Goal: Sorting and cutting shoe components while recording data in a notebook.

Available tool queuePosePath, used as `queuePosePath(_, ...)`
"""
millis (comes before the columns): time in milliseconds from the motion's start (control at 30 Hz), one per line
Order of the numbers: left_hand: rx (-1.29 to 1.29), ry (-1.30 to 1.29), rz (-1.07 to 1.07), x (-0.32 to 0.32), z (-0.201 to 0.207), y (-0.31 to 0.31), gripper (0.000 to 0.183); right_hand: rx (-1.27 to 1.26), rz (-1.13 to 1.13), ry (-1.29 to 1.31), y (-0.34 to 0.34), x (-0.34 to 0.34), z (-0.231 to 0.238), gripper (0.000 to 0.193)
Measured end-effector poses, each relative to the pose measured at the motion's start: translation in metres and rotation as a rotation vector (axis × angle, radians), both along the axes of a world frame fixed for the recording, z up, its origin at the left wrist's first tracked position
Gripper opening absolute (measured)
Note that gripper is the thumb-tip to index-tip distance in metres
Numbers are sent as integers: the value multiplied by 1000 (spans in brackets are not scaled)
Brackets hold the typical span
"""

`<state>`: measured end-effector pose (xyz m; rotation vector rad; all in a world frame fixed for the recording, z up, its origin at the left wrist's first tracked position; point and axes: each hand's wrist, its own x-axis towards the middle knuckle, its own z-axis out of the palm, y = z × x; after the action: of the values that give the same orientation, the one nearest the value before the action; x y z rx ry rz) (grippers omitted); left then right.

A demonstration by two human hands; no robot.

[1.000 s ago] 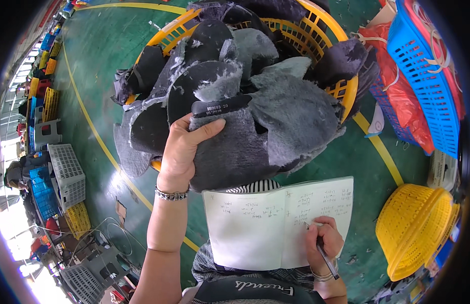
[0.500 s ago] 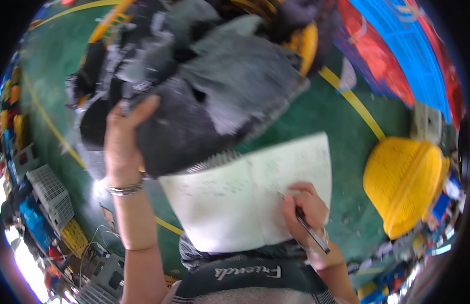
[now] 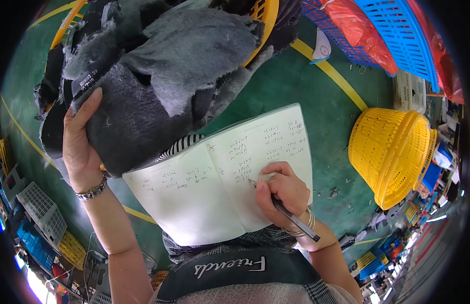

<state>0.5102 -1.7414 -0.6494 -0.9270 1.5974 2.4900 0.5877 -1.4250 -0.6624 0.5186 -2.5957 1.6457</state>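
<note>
While the left hand (image 3: pixel 82 137) grips a fuzzy dark-grey piece (image 3: pixel 136 121) before a heap (image 3: pixel 197 50) hiding most of its yellow basket (image 3: pixel 269 25), the right hand (image 3: pixel 285 195), apart, pinches a pen (image 3: pixel 298 223) over a handwritten notebook (image 3: pixel 194 213); yellow tubs (image 3: pixel 384 152) stand rightward.

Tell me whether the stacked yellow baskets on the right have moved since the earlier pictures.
No. The yellow baskets still stand by the same stretch of yellow floor line; only the view shifted.
</note>
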Motion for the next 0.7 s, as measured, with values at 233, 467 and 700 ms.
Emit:
queuePosePath(233,-2,-4,5,0,-1,-1,22,-87,-59,-26,-2,1,-2,22)
queuePosePath(467,-20,-1,2,-1,0,-1,22,-45,-95,-30,-2,-2,-1,23)
queuePosePath(700,-11,-8,7,0,-1,-3,23,-56,-122,-61,-1,1,0,23)
